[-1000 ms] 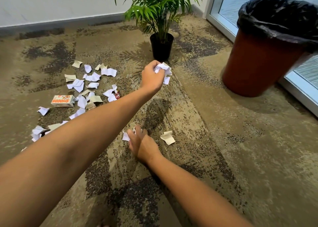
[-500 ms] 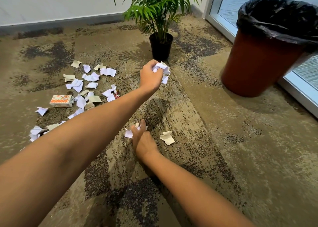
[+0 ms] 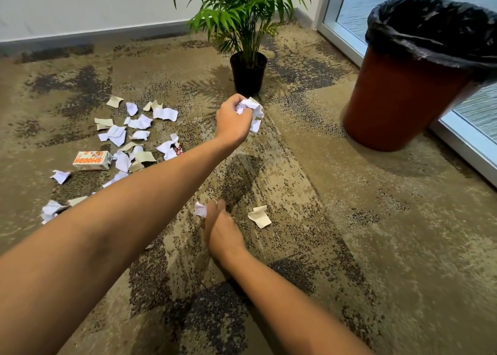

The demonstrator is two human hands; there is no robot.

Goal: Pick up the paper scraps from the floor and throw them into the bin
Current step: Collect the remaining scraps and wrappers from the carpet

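My left hand (image 3: 232,119) is raised above the carpet and grips a crumpled wad of white paper scraps (image 3: 251,110). Lower down, my right hand (image 3: 222,227) reaches to the floor, its fingertips bunched on a small white scrap (image 3: 200,209); the thumb is hidden. A beige scrap (image 3: 259,217) lies just right of that hand. Several white and beige scraps (image 3: 134,128) are scattered on the carpet to the left. The brown bin (image 3: 398,99) with a black liner stands at the right, apart from both hands.
A black pot with a green plant (image 3: 248,72) stands just beyond my left hand. A small orange-and-white carton (image 3: 92,160) lies among the scraps on the left. A glass wall with a white frame (image 3: 462,150) runs behind the bin.
My right hand slid slightly forward over the small white scrap and its fingers closed on it. My left hand stayed raised with the wad.
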